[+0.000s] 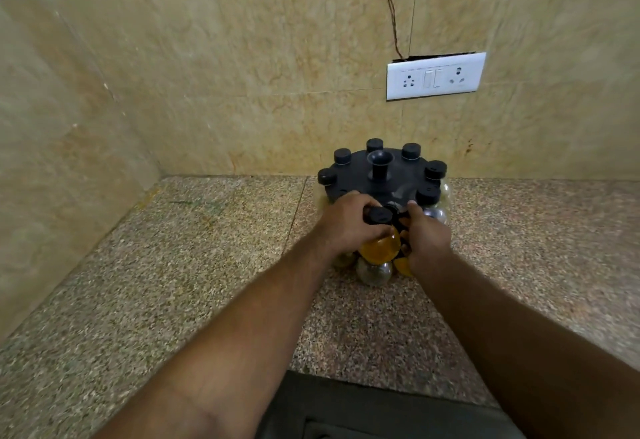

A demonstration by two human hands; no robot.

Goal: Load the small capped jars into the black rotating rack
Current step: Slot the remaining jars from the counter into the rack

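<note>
Speckled granite counter [207,265] holds the black round plastic rack [377,175] far. I see my left hand [346,227] clasping the amber black-capped jar [379,248] at its near edge; my right hand [426,234] steadies it. Tilted, it may miss its slot.

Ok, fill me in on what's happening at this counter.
A person is loading a black rotating rack that stands on the granite counter against the wall. The left hand grips a black-capped jar of amber contents at the rack's near edge, while the right hand steadies beside it. Six capped jars already sit around the top; more lie low at the front.
</note>
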